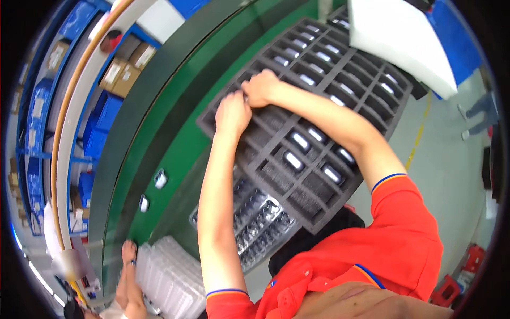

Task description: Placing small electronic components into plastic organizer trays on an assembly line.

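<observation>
A large dark grey foam tray [273,144] with many slots lies in front of me. Several slots hold small dark oblong devices [293,160] with bright white faces; others show bare foam. Over the tray's far left part, my left hand [234,112] is closed with its fingers curled down. Right beside it, nearly touching, my right hand [261,88] is closed too. Whatever the fingers hold is hidden beneath the hands. A clear plastic tray [289,226] with rows of small dark parts sits partly under the foam tray's near corner.
Two small white-and-dark devices [160,179] rest on the green conveyor belt [178,143]. Stacked clear plastic trays [169,274] stand at lower left, near another person's hand [128,251]. Blue shelves with boxes [119,77] line the left. A white panel [398,40] rises at upper right.
</observation>
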Motion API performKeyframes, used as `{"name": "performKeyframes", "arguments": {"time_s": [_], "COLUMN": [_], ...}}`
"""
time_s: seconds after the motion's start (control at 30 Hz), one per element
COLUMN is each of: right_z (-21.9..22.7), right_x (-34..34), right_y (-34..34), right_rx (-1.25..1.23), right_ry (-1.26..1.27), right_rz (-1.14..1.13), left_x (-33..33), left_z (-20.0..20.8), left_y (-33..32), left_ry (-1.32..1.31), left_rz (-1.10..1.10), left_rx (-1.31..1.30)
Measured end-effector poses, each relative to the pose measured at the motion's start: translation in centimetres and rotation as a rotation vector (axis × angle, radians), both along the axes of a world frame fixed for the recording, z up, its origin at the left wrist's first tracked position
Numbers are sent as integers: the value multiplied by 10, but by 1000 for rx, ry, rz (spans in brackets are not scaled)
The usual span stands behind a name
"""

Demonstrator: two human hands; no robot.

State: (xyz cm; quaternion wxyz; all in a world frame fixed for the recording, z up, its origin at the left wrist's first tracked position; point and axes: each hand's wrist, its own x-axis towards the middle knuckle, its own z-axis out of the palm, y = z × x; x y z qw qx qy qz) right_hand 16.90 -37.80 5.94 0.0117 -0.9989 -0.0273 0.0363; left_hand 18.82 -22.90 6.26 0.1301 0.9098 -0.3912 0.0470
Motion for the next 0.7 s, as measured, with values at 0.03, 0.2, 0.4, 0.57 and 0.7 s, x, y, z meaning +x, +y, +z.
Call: {"name": "performKeyframes", "arguments": {"time_s": [0.03,0.2,0.4,0.57,0.7], "right_z": [2,12,13,24,33], "right_x": [2,11,36,47,50], "right_y": [-8,-52,-67,-60,-66], "right_rx": [61,403,563,507,382], "right_ry": [71,115,426,577,604], "right_rz": [-3,139,192,228,233], "left_x": [-2,18,45,54,47], "left_z": [4,28,19,-15,-13], "left_y": [-10,-37,-35,-13,-15], "left_ry": [143,412,687,680,659], "left_rz": [157,207,203,114,65], "left_rx": [169,465,393,68,-32]}}
